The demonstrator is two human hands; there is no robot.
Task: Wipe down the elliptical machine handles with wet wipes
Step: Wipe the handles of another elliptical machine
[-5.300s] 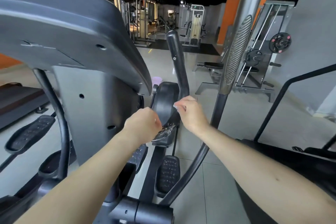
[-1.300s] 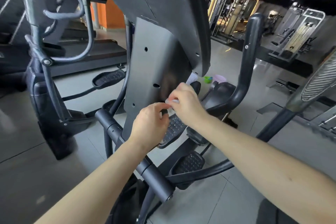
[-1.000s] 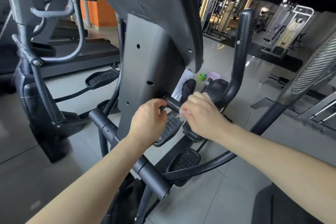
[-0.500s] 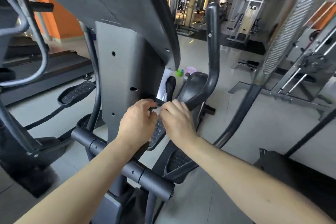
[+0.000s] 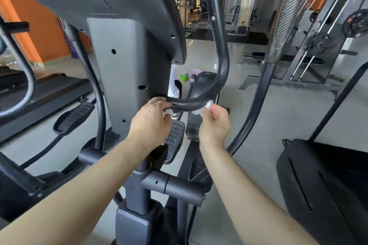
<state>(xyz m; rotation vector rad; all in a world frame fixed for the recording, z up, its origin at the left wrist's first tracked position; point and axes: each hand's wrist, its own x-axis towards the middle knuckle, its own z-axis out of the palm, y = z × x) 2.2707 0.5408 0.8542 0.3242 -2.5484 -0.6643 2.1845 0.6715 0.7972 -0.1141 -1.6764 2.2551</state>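
Arms outstretched, left hand (image 5: 151, 120) curled round the handle (image 5: 220, 59), right hand (image 5: 215, 125) with fingers pinching the wipe (image 5: 207, 106)

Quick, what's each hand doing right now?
The left hand grips the black handle near its base.
The right hand pinches a white wipe against the handle.

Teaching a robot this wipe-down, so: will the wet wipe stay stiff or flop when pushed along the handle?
Probably floppy: the wet wipe sits bunched against the curved handle. Likely light, since the right hand merely pinches it. It may slide easily; the handle looks glossy there.
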